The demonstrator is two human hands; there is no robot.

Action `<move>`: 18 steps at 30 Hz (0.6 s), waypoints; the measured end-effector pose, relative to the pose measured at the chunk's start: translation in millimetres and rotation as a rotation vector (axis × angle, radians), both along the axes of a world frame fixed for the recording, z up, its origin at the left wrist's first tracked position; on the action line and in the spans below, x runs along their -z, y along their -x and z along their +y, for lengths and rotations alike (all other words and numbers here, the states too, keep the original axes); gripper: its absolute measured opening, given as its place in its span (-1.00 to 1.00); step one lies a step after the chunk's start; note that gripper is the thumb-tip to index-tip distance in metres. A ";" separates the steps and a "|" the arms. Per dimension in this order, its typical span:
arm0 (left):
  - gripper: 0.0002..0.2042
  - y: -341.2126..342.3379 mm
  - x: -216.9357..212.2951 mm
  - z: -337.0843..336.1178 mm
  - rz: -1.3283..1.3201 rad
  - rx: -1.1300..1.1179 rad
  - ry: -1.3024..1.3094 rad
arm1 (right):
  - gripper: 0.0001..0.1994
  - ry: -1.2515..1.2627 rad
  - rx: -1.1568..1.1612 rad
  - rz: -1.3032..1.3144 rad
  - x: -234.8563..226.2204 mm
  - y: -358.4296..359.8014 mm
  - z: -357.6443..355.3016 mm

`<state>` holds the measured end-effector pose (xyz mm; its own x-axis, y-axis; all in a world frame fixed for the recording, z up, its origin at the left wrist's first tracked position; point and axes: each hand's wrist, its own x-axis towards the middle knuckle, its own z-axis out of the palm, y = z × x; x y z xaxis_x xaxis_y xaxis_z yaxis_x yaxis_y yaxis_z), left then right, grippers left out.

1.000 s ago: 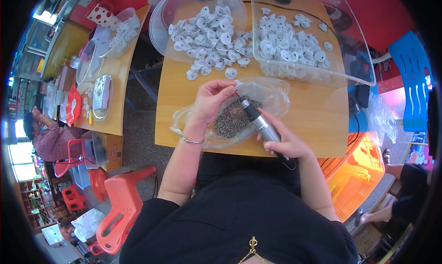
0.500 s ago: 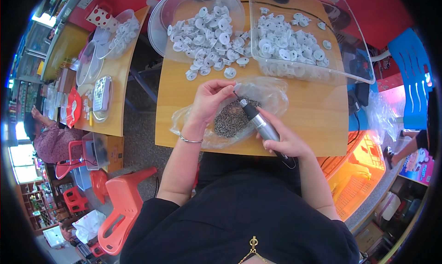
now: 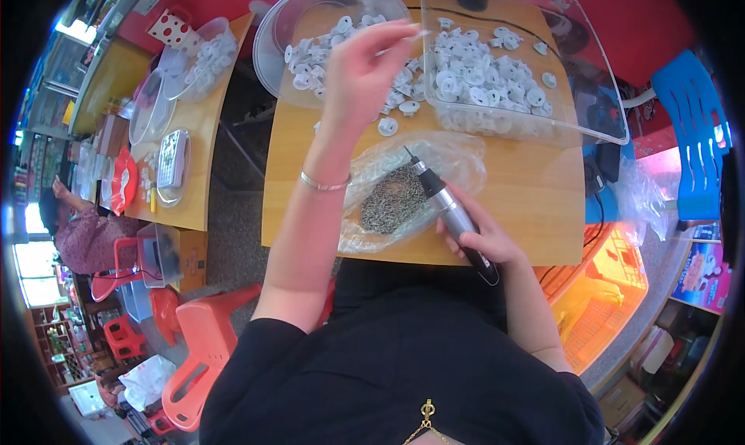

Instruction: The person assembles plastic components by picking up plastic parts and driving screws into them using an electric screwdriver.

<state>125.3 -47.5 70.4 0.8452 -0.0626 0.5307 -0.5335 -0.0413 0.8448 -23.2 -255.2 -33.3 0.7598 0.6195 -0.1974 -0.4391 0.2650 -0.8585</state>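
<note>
My right hand (image 3: 490,234) is wrapped round a silver and black electric screwdriver (image 3: 452,211), its thin bit pointing up and away from me. Under the tip, small dark screws (image 3: 394,200) lie heaped in an open clear plastic bag (image 3: 454,156). My left hand (image 3: 366,72), slightly smeared by motion, is raised over the loose white plastic parts (image 3: 306,69). A white plastic part (image 3: 421,34), mostly hidden, shows at its pinched fingertips, beside the rim of the clear bin.
A clear rectangular bin (image 3: 535,119) full of white parts stands at the far right, a round clear tub (image 3: 268,57) at the far left. An orange crate (image 3: 605,305) is right of the table. Red plastic chairs (image 3: 209,328) and a side table (image 3: 198,197) are left.
My left hand has moved up and away from the screwdriver tip to the white parts, holding a white part. The screwdriver has shifted slightly right and nearer to me in my right hand.
</note>
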 end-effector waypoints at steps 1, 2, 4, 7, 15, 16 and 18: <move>-0.86 1.5 -4.8 -7.7 -0.002 -0.007 0.000 | -0.03 0.000 -0.007 -0.002 -2.2 0.4 0.9; -0.87 1.8 -7.0 -16.9 -0.032 0.012 -0.001 | -0.03 -0.002 0.007 0.018 -4.9 0.6 0.3; -0.89 7.1 -6.6 -17.4 -0.064 0.029 -0.002 | -0.02 -0.003 0.020 0.037 -7.7 -0.7 -1.0; -0.94 36.0 15.3 2.3 -0.153 -0.219 -0.111 | -0.14 -0.049 0.030 0.103 -5.1 -0.2 -6.4; -0.90 111.7 84.5 18.8 0.057 -0.058 -0.773 | -0.15 -0.107 0.120 0.196 -14.0 -3.3 -7.6; -0.89 113.8 88.2 18.0 0.039 -0.074 -0.867 | -0.15 -0.103 0.124 0.192 -16.7 -3.4 -6.5; -0.89 115.3 91.0 14.3 0.067 -0.072 -0.882 | -0.14 -0.184 0.153 0.171 -20.9 -2.5 -6.9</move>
<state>10.0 -33.2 -20.6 0.8905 -0.3707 0.2637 -0.4549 -0.7238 0.5188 -20.7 -262.1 -12.3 0.8124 0.5376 -0.2259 -0.5165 0.4834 -0.7068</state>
